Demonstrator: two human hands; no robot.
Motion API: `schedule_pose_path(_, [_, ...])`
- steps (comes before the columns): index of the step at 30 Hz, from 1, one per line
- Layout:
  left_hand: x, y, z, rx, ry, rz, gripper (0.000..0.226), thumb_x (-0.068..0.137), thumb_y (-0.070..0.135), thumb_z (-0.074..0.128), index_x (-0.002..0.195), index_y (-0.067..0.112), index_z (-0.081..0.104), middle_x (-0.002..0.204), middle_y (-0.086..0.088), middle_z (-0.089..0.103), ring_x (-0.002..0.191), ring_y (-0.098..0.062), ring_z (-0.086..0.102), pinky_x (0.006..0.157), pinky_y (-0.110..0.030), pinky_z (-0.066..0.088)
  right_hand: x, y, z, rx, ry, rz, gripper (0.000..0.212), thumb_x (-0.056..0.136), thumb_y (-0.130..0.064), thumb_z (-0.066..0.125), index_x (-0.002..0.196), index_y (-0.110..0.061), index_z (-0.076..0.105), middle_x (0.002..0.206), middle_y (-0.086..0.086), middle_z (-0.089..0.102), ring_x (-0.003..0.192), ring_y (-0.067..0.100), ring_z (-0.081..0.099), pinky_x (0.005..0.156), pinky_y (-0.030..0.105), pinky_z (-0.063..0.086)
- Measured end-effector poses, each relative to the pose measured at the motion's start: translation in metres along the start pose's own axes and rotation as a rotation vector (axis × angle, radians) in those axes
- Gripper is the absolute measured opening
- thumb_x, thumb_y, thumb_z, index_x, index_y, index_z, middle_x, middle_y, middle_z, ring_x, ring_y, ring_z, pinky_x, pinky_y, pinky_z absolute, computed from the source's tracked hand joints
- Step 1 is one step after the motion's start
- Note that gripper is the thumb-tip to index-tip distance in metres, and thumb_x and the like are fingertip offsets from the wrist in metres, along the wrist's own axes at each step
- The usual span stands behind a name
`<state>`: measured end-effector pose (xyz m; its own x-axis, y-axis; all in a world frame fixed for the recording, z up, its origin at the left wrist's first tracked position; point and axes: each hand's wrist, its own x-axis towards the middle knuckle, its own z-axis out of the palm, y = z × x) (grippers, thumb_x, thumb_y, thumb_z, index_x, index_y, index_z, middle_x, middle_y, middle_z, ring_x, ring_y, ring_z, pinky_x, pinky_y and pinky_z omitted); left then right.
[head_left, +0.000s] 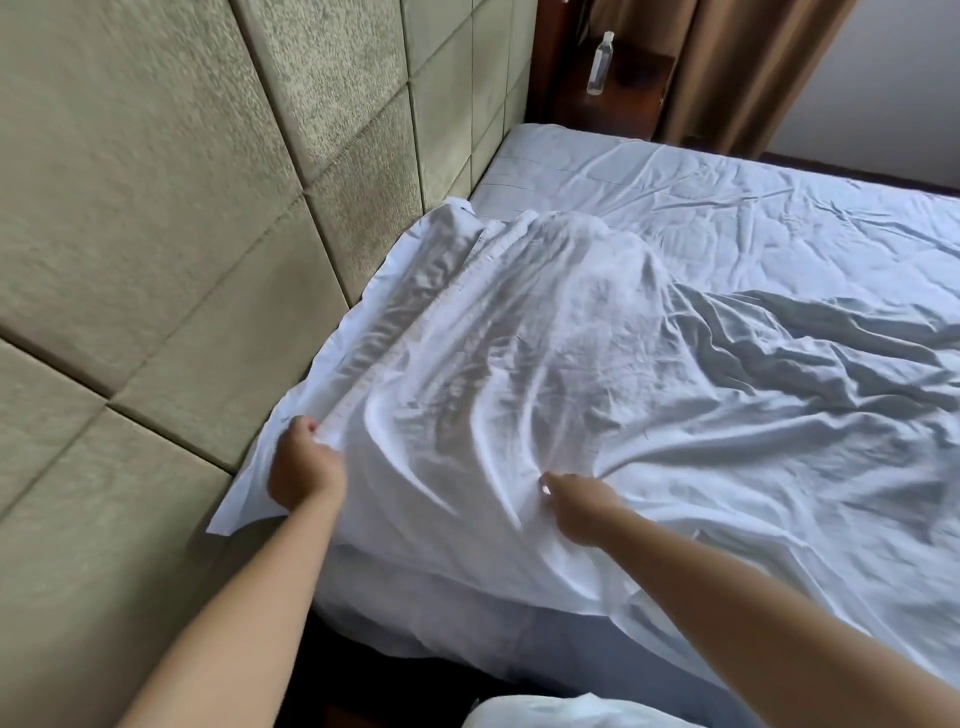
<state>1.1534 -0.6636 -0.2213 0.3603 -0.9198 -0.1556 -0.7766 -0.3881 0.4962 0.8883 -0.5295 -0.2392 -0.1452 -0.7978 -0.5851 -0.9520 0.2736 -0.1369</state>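
The white sheet (545, 364) lies crumpled over the near half of the bed (675, 176), and it covers the near left corner of the bed next to the padded wall panels (156, 234). Its left border stands up against these panels, and 1 loose corner hangs over the near edge of the bed.

The left hand (306, 467) grasps the sheet at this left border, with the fingers curled around the cloth. The right hand (576, 506) pinches a fold of the sheet a little further in from the near edge, and long creases spread from this point toward the far side. The 2 hands are apart, with a stretch of wrinkled cloth between them.

Beyond the far left corner of the bed, a clear bottle (601, 62) stands on a dark nightstand (634, 83), just beside a brown curtain (737, 67).
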Motion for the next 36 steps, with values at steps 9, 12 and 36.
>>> schedule_pose_path(9, [-0.022, -0.003, 0.041, 0.142, -0.017, 0.322, 0.054, 0.084, -0.001, 0.050, 0.136, 0.014, 0.045, 0.136, -0.016, 0.047, 0.122, -0.037, 0.045, 0.095, -0.048, 0.039, -0.012, 0.006, 0.019, 0.043, -0.057, -0.020, 0.067, 0.092, -0.025, 0.051, 0.151, -0.020, 0.020, 0.145, 0.005, 0.038, 0.132, 0.027, 0.039, 0.104, 0.036, 0.038])
schedule_pose_path(12, [-0.046, 0.000, 0.060, 0.309, -0.051, 0.583, 0.052, 0.080, -0.003, 0.051, 0.129, 0.015, 0.056, 0.143, -0.016, 0.044, 0.134, -0.034, 0.038, 0.107, -0.055, 0.023, -0.016, 0.014, 0.023, 0.011, -0.102, -0.031, 0.079, 0.087, -0.025, 0.062, 0.151, -0.023, 0.016, 0.146, 0.000, 0.035, 0.134, 0.024, 0.036, 0.103, 0.037, 0.040])
schedule_pose_path(36, [-0.204, 0.056, 0.125, 0.625, -0.587, 1.145, 0.049, 0.094, 0.029, 0.043, 0.142, 0.019, 0.039, 0.156, -0.003, 0.024, 0.145, -0.017, 0.016, 0.118, -0.048, 0.000, -0.059, 0.117, 0.073, -0.011, 0.308, 0.040, 0.051, 0.100, -0.031, 0.031, 0.150, -0.028, 0.020, 0.158, 0.003, 0.015, 0.146, 0.023, 0.012, 0.117, 0.035, 0.011])
